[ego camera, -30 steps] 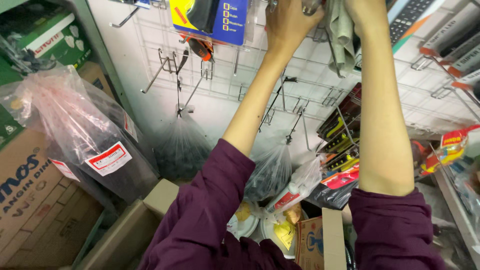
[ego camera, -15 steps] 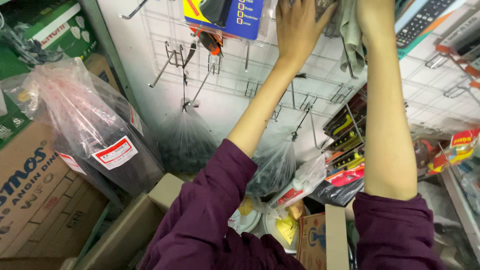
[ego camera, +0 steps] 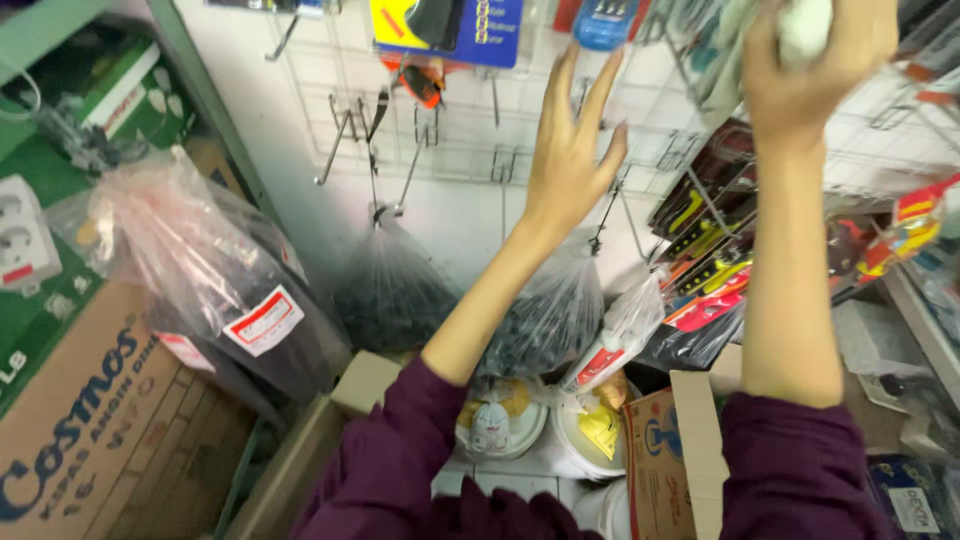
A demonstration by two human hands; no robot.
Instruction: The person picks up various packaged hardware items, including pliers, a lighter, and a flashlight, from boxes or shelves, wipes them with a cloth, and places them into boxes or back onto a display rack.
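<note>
— Up near the top edge, then: what is held in the right hand (ego camera: 815, 70)?

— A pale, whitish bundle (ego camera: 806, 25) is gripped there, the fingers closed around it. Only its lower part is seen; the rest is cut off by the frame, so its kind cannot be told. What shows appears to run upward out of the fist, toward the white wire grid panel (ego camera: 470, 120), but its long axis cannot be fixed with certainty.

— And the left hand (ego camera: 570, 150)?

— It is raised with the fingers spread and nothing held in it, palm turned toward the grid. It is kept well apart from the bundle, lower and to the left of it. Just above its fingertips a blue packaged item (ego camera: 608, 20) is hung, and further left a yellow-and-blue card pack (ego camera: 450, 25); both are cropped at the top.

— What is found below the arms?

— Clear plastic bags of dark small parts (ego camera: 395, 285) are hung from metal hooks (ego camera: 345, 130) between the forearms and the wall. To the right, carded tools in black, yellow and red (ego camera: 705, 250) are racked at a slant. Further down, white lidded tubs (ego camera: 500, 425) are partly covered by the purple sleeves (ego camera: 400, 450). At the left, a large brown cardboard box (ego camera: 90, 420) and a bagged dark bundle with a red-and-white label (ego camera: 230, 290) are seen.
</note>
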